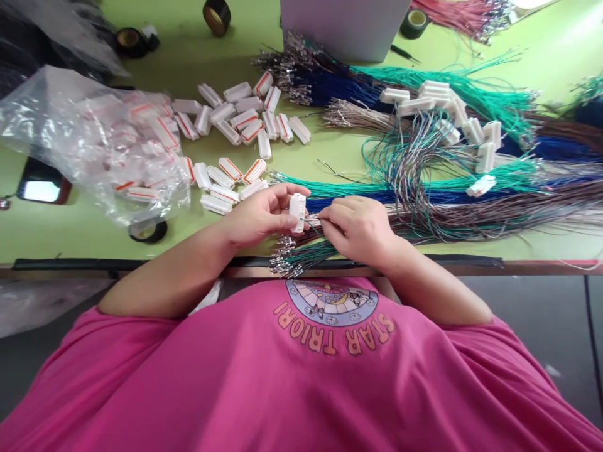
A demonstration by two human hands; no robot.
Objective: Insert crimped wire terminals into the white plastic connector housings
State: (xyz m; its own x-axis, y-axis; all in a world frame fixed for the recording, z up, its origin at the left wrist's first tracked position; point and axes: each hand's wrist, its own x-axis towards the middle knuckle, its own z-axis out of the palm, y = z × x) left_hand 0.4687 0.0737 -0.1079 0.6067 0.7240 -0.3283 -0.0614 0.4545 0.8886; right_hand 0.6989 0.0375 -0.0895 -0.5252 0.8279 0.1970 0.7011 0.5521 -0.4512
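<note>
A white plastic connector housing (297,212) stands upright between the thumb and fingers of my left hand (266,216). Just to its right, my right hand (355,227) pinches a thin dark wire (313,224) that reaches the housing's lower side. Whether the wire's end sits inside the housing is too small to tell. Beneath both hands run bundles of green wires (325,186) and brown wires (452,210) along the table. A bunch of crimped metal terminals (285,258) lies by the front edge, below my left hand.
Loose white housings (245,119), some with orange strips, lie left of centre beside a clear plastic bag (94,138) of more. Wired housings (433,94) rest on the bundles at right. Tape rolls (217,16), a phone (44,181) and a grey box (343,28) are around.
</note>
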